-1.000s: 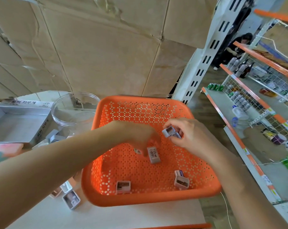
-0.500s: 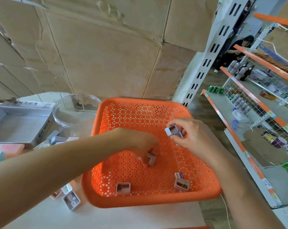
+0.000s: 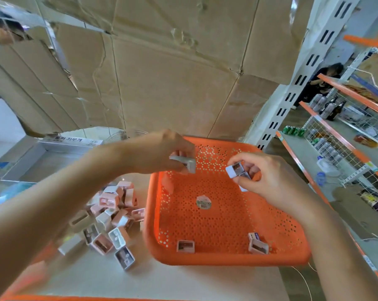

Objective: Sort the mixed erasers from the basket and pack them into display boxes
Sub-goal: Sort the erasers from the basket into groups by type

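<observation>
While both hands (image 3: 162, 152) (image 3: 268, 181) pinch erasers (image 3: 235, 170), a pile (image 3: 112, 213) flanks the basket (image 3: 227, 260).

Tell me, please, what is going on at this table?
A person is picking erasers out of the orange basket. The left hand holds one grey eraser above it; the right hand pinches a cluster of erasers. Two loose erasers lie by its near wall, and a pile sits on the table beside it.

perforated plastic basket (image 3: 205, 259), creased cardboard (image 3: 162, 83), seemingly matt tabletop (image 3: 162, 281)
</observation>
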`<state>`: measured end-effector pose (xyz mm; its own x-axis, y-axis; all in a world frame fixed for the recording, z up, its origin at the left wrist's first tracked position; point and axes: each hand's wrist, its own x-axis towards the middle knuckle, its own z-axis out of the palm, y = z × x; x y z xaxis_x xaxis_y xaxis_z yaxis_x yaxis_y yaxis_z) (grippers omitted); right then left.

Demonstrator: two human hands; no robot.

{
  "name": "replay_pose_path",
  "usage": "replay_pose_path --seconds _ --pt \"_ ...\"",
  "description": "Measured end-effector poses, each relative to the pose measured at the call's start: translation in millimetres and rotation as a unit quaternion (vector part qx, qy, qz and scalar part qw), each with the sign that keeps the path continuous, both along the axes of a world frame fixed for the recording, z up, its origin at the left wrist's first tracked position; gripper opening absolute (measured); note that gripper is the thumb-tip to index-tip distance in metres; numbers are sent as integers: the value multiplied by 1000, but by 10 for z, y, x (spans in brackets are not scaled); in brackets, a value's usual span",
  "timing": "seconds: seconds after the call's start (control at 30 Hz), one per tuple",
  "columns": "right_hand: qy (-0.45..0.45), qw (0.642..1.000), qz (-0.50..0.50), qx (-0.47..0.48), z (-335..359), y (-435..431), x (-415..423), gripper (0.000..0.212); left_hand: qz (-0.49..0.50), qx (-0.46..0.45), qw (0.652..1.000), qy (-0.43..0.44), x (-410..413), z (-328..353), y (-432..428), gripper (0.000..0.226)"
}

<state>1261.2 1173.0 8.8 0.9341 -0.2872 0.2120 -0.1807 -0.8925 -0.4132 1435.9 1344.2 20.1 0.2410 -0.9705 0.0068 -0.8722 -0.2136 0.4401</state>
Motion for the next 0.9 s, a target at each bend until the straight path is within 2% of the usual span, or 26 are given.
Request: replay_pose_path --seconds 0.17,0.33,0.6,0.73,0.9 --pt "-6 1000 18 -17 98 344 155 25 24 -64 997 -26 190 83 557 10" --pt "-36 999 33 -16 143 753 336 25 72 -65 994 -55 372 42 1107 16" --pt "-59 997 58 -9 102 1468 724 29 96 -57 991 -69 715 -51 1975 21" --pt "-15 997 73 -4 24 1836 873 25 90 -45 993 -58 914 -176 2298 22" --pt "71 996 50 -13 -261 2142 934 25 68 -23 997 13 1035 -382 2599 14"
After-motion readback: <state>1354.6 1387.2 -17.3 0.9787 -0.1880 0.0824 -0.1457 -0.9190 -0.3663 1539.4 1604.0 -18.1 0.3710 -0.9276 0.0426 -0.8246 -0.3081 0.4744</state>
